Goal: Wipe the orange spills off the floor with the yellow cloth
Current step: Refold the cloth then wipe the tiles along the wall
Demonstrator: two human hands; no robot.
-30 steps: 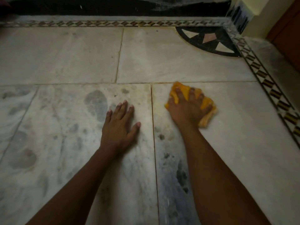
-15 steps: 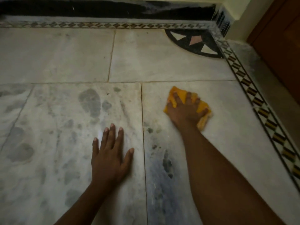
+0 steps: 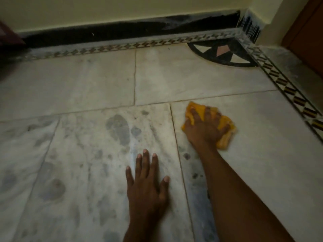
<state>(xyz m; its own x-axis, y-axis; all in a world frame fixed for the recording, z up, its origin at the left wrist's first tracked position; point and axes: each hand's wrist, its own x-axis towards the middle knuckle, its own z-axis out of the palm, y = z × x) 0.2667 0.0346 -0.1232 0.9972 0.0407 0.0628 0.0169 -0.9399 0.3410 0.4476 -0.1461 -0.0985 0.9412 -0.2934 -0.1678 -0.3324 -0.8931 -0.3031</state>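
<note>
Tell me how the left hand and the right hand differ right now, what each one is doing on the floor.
The left hand lies flat with straight, spread fingers and holds nothing; the right hand has its fingers curled over the bunched yellow cloth. The left hand rests on the grey-mottled tile nearer the person; the right hand reaches farther out, on the paler tile across the joint. Both press down on the floor.

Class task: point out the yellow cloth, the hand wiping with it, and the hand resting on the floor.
yellow cloth (image 3: 225, 123): head view, bunched right side.
right hand (image 3: 203, 132): head view, back of hand.
left hand (image 3: 146, 186): head view, back of hand.
</note>
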